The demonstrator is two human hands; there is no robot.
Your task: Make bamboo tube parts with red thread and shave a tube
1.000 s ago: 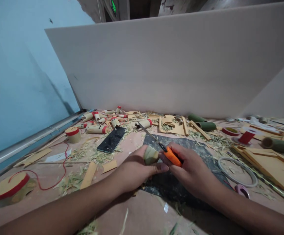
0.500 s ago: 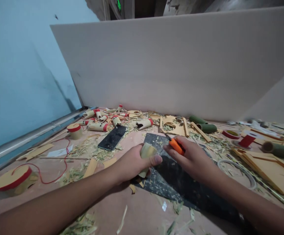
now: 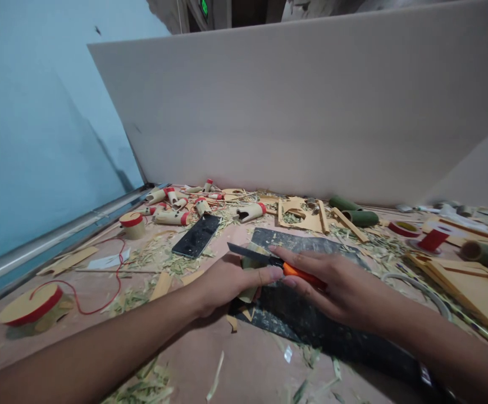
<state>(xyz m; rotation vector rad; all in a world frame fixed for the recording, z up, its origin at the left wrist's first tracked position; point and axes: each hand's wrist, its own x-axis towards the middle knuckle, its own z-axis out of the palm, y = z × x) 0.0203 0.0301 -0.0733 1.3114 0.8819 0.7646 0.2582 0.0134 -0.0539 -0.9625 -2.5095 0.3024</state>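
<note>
My left hand [image 3: 231, 280] is wrapped round a short pale piece of bamboo tube [image 3: 250, 294], with the thumb across its near side. An orange-handled utility knife [image 3: 300, 274] sits in the closed fingers of my right hand [image 3: 325, 280]. Its grey blade [image 3: 246, 251] points left and lies across the upper part of the bamboo; whether the edge touches it I cannot tell. Both hands are over a dark, scuffed cutting board [image 3: 277, 322] strewn with dust and shavings.
A black phone [image 3: 197, 234] lies beyond my left hand. Bamboo pieces with red ends [image 3: 172, 217] are scattered behind it. A red-rimmed drum-like tube [image 3: 33, 306] with red cord stands at left. Green bamboo tubes [image 3: 360, 217] and a wooden frame [image 3: 458, 286] lie right. A pale panel [image 3: 290, 118] rises behind.
My right hand has moved the knife left and turned it, so the blade now crosses the bamboo piece. The left hand keeps its hold. The view has shifted slightly.
</note>
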